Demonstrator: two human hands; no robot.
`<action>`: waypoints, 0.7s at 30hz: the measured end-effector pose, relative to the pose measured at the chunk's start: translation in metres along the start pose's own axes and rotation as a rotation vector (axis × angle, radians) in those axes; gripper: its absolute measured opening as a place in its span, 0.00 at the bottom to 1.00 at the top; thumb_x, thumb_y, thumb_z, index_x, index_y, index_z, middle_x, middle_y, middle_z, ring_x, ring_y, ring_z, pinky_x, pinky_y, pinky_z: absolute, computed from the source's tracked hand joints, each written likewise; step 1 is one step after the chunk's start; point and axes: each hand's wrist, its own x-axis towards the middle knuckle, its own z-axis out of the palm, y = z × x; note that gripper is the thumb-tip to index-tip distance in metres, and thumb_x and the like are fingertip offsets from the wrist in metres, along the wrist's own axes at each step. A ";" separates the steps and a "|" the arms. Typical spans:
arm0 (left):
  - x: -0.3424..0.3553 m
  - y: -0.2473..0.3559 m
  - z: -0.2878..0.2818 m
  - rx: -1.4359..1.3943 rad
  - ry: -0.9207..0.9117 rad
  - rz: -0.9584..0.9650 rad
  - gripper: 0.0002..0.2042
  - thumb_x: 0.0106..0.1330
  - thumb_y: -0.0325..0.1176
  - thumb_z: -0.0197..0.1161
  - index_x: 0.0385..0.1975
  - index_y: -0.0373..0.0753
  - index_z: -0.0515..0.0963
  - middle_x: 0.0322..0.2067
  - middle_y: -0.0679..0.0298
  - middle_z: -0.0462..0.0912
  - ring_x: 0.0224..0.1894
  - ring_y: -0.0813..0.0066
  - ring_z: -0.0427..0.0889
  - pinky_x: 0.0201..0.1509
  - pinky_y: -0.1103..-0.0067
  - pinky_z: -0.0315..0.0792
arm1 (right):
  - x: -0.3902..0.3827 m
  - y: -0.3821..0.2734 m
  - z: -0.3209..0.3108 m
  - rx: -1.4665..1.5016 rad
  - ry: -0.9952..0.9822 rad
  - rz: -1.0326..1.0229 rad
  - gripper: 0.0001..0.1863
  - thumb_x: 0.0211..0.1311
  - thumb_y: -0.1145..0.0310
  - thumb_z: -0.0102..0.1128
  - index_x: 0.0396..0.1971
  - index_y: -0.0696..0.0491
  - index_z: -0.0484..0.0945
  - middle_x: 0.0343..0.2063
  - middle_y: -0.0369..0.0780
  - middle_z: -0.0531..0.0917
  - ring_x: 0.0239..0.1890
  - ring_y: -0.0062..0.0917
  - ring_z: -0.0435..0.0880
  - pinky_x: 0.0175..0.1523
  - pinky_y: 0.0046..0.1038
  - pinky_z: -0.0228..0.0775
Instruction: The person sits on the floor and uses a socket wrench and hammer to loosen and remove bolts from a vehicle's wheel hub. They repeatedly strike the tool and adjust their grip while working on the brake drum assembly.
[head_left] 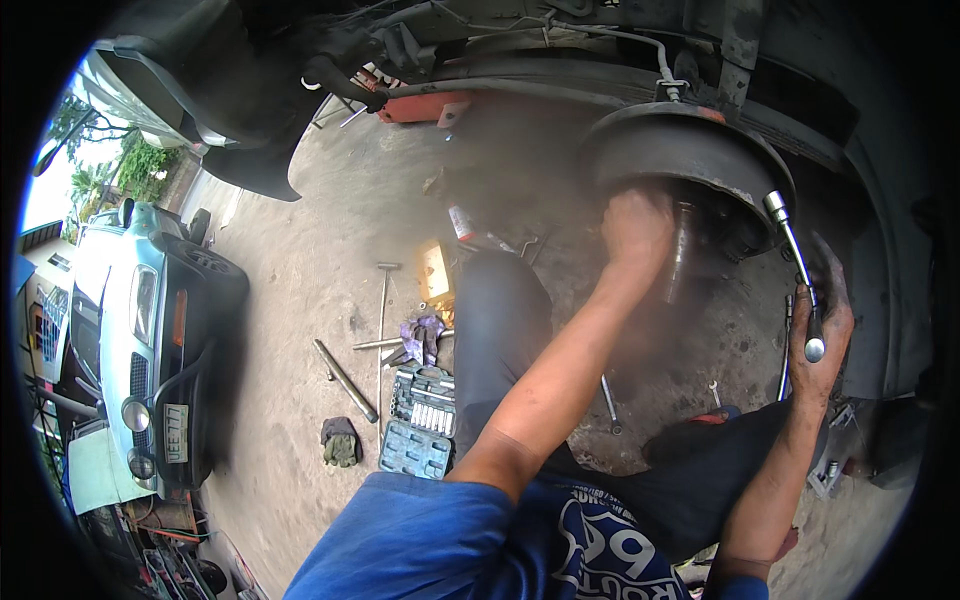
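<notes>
My left hand [637, 225] is closed under the round dark brake drum or backing plate [665, 145] on the vehicle's underside; its fingertips are hidden, so what it grips is unclear. A metal cylindrical part [680, 260] hangs just right of that wrist. My right hand [822, 345] grips a ratchet [800, 260] with a socket on its end pointing up, beside the drum's right rim. A hazy blur covers the middle of the view around my left hand.
An open socket set case [415, 455], steel bars [345, 380], a cardboard box [435, 270], gloves [340, 440], a spray can [460, 223] and wrenches [610, 405] lie on concrete [280, 330]. A parked car [150, 330] stands at left. The vehicle's body overhangs the top and right.
</notes>
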 end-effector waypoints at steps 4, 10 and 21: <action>0.000 0.005 0.007 -0.043 0.050 0.019 0.17 0.60 0.38 0.67 0.28 0.24 0.81 0.32 0.34 0.82 0.38 0.37 0.84 0.46 0.54 0.77 | 0.000 0.000 0.001 -0.014 -0.010 -0.040 0.24 0.64 0.81 0.54 0.61 0.57 0.75 0.49 0.48 0.85 0.51 0.32 0.85 0.59 0.32 0.72; -0.007 0.001 0.010 -0.120 0.204 0.090 0.14 0.62 0.36 0.64 0.33 0.28 0.81 0.36 0.41 0.83 0.40 0.37 0.83 0.47 0.53 0.76 | 0.000 -0.002 0.001 -0.072 -0.024 -0.073 0.23 0.67 0.76 0.54 0.62 0.56 0.74 0.47 0.49 0.85 0.50 0.32 0.85 0.58 0.32 0.72; -0.002 -0.012 0.027 -0.102 0.209 0.165 0.14 0.57 0.36 0.68 0.32 0.29 0.78 0.35 0.43 0.80 0.37 0.38 0.82 0.44 0.53 0.76 | -0.006 -0.002 0.009 0.097 -0.085 0.239 0.26 0.66 0.77 0.54 0.65 0.54 0.72 0.42 0.38 0.82 0.41 0.21 0.79 0.49 0.22 0.71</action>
